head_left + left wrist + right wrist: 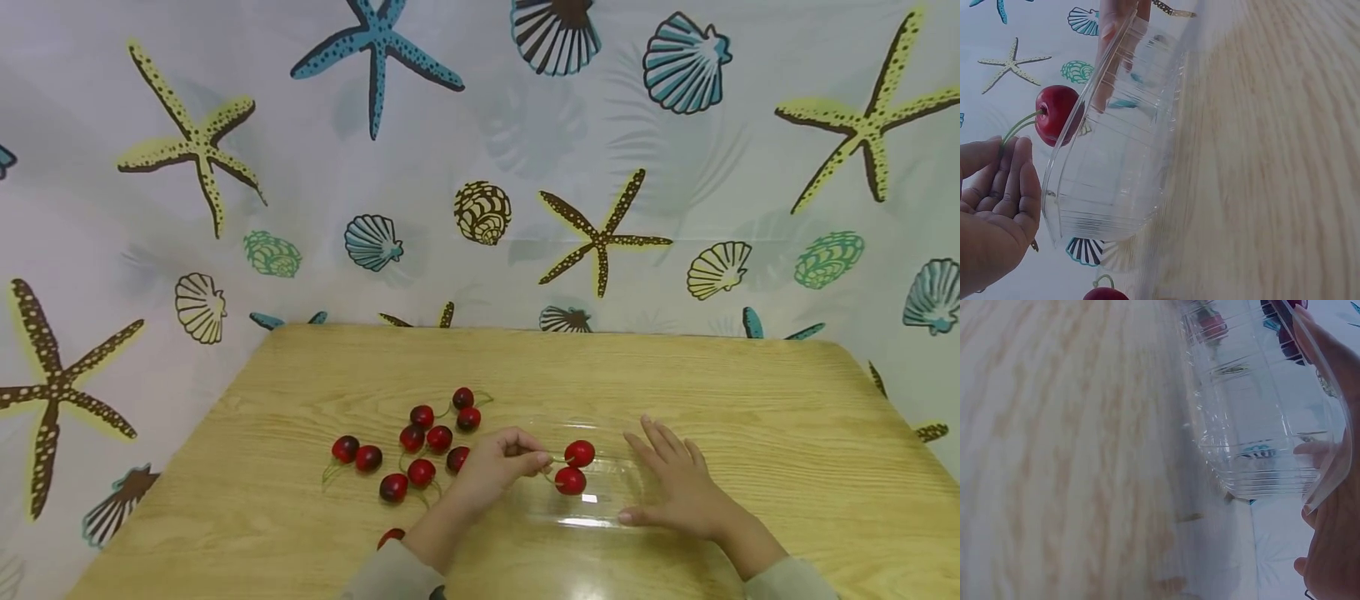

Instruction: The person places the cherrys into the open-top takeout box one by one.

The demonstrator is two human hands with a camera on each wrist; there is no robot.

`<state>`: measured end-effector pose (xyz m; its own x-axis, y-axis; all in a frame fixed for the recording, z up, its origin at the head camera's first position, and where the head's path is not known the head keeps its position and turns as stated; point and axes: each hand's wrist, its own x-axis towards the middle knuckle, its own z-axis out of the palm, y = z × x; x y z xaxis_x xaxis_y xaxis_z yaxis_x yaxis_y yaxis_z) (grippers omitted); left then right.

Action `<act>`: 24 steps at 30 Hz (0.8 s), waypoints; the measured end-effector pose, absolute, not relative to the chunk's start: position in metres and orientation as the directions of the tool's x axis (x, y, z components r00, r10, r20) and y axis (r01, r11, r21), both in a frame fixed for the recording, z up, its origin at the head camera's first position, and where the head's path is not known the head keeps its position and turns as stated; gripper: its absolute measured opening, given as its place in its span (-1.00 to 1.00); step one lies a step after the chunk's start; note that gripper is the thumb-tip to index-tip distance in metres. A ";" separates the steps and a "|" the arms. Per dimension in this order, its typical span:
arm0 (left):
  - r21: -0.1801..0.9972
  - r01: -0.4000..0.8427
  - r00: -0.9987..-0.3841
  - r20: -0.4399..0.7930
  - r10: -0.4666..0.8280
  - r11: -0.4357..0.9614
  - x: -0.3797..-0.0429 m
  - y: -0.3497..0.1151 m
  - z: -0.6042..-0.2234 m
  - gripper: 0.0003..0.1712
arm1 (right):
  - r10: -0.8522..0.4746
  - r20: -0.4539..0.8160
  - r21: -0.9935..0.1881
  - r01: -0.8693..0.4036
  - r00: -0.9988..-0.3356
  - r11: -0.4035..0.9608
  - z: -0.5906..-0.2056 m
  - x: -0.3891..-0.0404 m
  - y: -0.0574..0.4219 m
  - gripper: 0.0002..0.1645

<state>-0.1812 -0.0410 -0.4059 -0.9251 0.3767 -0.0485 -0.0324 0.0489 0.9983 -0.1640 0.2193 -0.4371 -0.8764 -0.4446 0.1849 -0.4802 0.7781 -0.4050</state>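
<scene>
My left hand (487, 468) pinches the thin green stems of a pair of red cherries (571, 481) between thumb and fingertips. The pair hangs over a clear plastic container (592, 522) that stands on the table. In the left wrist view, a cherry (1058, 115) is level with the container's rim (1065, 134), partly beyond it. At the container's right side, my right hand (678, 487) has its fingers spread, with thumb and fingertips near or against the wall. The right wrist view shows the see-through side wall (1260, 425) close to that hand.
Several dark red cherries (422, 473) with stems lie scattered left of the container on the wooden table (300, 358). One cherry (391, 537) is partly hidden by the left forearm. Behind the table hangs a white cloth (435, 167) printed with starfish and shells.
</scene>
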 end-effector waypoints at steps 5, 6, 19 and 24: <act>0.998 -0.043 -0.918 -0.061 0.392 0.055 -0.181 -0.034 -0.408 -0.80 | -0.448 0.192 -0.415 -0.486 -0.873 0.769 -0.439 -0.164 0.219 0.12; 0.997 -0.044 -0.917 -0.064 0.395 0.060 -0.182 -0.032 -0.408 -0.80 | -0.448 0.189 -0.415 -0.484 -0.874 0.770 -0.438 -0.163 0.219 0.12; 0.991 -0.011 -0.898 -0.069 0.435 0.135 -0.190 -0.011 -0.409 -0.85 | -0.435 0.136 -0.418 -0.450 -0.890 0.789 -0.436 -0.164 0.220 0.13; 0.984 0.004 -0.890 -0.078 0.449 0.178 -0.193 -0.002 -0.413 -0.88 | -0.436 0.139 -0.402 -0.453 -0.889 0.795 -0.436 -0.164 0.220 0.14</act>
